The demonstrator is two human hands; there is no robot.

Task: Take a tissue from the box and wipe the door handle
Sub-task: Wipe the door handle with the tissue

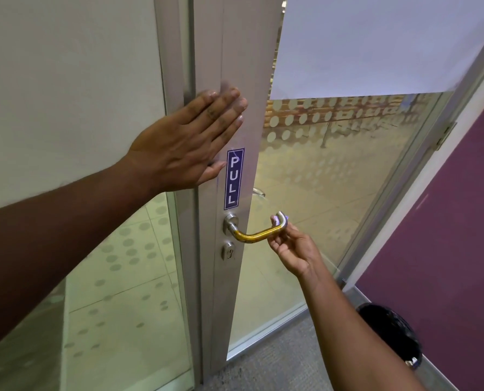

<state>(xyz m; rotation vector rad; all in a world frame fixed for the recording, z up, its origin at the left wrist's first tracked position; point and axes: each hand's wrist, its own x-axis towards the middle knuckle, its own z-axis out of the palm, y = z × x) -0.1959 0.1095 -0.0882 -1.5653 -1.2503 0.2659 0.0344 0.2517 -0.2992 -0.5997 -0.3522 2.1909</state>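
The metal door handle [259, 234] sticks out from the aluminium stile of a glass door [235, 131], just under a blue "PULL" sign [234, 178]. My right hand [293, 249] reaches in from the lower right and pinches the handle's far bent end between thumb and fingertips. My left hand [190, 142] lies flat against the door stile above the sign, fingers spread and pointing up and to the right. No tissue shows in either hand, and no tissue box is in view.
A keyhole cylinder [228, 252] sits below the handle. The door stands ajar, its frosted-dot glass [319, 170] swung to the right. A purple wall [446, 221] and a black lined bin [390, 334] are at the lower right, on grey carpet [277, 362].
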